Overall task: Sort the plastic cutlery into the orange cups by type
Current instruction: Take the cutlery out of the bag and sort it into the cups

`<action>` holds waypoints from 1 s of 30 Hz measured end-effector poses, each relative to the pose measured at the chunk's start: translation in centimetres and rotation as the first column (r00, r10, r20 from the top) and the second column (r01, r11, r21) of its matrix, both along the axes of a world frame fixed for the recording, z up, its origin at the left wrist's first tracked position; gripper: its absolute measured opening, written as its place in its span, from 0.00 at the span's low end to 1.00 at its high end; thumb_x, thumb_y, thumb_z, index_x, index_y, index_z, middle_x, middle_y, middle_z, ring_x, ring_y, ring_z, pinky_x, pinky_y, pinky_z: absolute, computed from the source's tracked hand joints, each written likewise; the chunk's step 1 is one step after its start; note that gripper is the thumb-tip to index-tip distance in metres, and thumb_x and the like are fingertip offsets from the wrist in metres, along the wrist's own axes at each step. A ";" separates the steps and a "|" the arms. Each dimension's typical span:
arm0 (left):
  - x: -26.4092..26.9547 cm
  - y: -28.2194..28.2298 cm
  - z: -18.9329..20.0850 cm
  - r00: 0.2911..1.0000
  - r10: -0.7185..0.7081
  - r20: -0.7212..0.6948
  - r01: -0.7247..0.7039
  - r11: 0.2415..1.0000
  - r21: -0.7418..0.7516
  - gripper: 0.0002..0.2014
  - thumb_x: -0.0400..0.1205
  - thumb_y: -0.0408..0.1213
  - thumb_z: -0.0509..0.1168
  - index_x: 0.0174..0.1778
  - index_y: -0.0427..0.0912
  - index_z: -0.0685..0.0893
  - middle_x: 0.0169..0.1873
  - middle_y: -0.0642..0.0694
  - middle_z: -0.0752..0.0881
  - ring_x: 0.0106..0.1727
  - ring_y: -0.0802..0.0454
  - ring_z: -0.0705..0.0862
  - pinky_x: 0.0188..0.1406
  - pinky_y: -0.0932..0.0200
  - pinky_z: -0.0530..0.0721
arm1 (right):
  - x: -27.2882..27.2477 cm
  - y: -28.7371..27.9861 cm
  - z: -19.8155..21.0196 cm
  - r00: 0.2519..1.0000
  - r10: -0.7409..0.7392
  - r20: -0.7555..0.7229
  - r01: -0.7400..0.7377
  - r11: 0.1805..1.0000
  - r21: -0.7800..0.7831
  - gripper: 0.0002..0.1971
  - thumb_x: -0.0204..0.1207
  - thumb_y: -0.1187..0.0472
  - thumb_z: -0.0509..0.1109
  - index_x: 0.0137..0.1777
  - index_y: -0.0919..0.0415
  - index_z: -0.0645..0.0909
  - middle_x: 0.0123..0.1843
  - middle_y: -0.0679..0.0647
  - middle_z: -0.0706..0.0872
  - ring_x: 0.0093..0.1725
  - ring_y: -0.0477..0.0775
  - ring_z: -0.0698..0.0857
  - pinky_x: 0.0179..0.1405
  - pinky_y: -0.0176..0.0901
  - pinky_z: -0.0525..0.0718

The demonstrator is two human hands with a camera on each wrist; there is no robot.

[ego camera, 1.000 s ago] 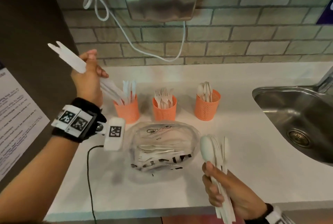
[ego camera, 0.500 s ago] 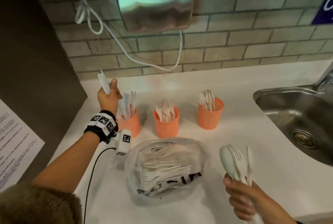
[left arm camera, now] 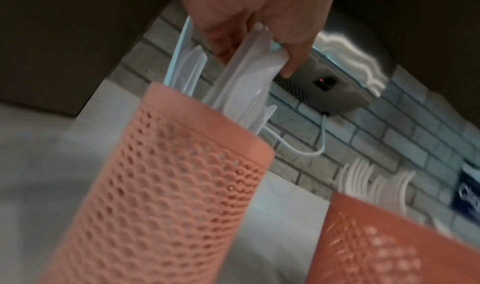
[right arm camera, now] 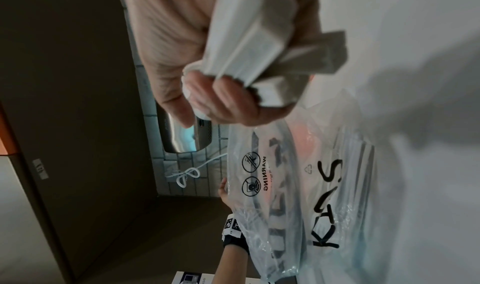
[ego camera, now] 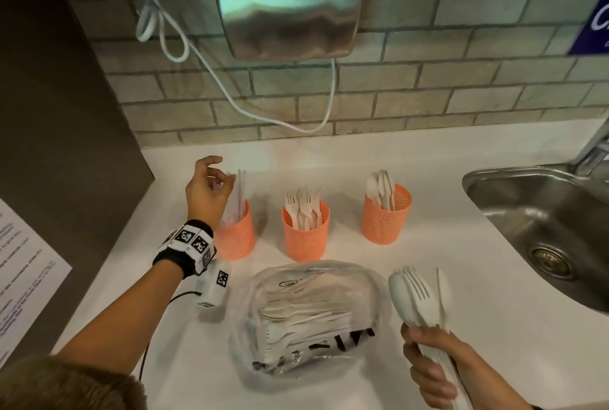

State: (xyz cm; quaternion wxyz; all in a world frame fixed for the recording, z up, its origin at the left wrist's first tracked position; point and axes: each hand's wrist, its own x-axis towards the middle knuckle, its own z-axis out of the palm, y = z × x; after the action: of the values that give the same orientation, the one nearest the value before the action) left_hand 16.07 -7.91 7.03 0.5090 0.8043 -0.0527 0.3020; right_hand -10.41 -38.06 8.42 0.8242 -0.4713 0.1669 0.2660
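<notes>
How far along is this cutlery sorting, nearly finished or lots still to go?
Partly done. The three orange cups already hold sorted pieces: knives in the left cup, forks in the middle cup, spoons in the right cup. The left hand is at the knives above the left cup. The right hand grips a mixed bundle of spoons and a fork. The plastic bag still holds plenty unsorted.

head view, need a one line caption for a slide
Left hand at the knife cup, right hand gripping mixed cutlery beside the bag of unsorted pieces.
</notes>
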 end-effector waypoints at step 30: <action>-24.8 -12.0 3.7 0.717 -0.567 -0.407 0.457 0.822 -0.340 0.06 0.69 0.40 0.77 0.34 0.49 0.85 0.31 0.54 0.86 0.28 0.56 0.82 0.28 0.62 0.81 | -0.8 4.8 -0.2 0.896 -0.086 0.436 0.294 0.850 -0.437 0.08 0.74 0.73 0.68 0.34 0.65 0.76 0.15 0.50 0.70 0.14 0.48 0.66 0.14 0.36 0.66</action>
State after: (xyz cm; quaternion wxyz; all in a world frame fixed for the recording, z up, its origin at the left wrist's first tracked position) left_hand -8.75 -19.88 10.69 0.6525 0.7471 -0.1106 -0.0620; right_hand -11.24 -33.30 8.18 0.7156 -0.6903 0.1035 0.0278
